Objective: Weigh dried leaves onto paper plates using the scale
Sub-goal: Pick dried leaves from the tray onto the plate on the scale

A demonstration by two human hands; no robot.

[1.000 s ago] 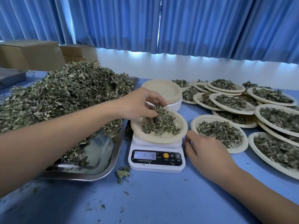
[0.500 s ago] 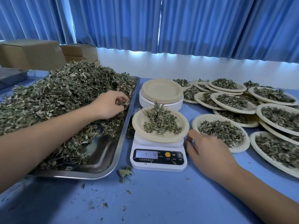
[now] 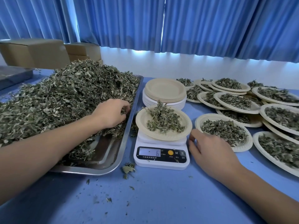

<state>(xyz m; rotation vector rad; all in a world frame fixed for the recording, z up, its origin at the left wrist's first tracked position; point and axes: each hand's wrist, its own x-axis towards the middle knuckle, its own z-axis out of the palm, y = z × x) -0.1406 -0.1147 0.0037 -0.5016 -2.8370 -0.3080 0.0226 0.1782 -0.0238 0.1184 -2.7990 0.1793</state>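
Observation:
A white digital scale (image 3: 161, 156) stands in the middle of the blue table, its display reading 6. On it sits a paper plate (image 3: 142, 122) holding a small mound of dried leaves (image 3: 164, 121). To the left, a big heap of dried leaves (image 3: 61, 97) fills a steel tray (image 3: 111, 160). My left hand (image 3: 111, 115) is in the heap near the tray's right rim, fingers curled round a pinch of leaves. My right hand (image 3: 208, 147) rests on the table just right of the scale, fingers relaxed, holding nothing.
A stack of empty paper plates (image 3: 165, 90) stands behind the scale. Several filled plates (image 3: 239, 146) crowd the right side of the table. Cardboard boxes (image 3: 35, 52) sit at the back left. Loose leaf crumbs (image 3: 128, 169) lie in front of the tray.
My left hand left the plate on the scale and went back into the heap in the tray. The scale reading rose from 4 to 6. My right hand stayed put.

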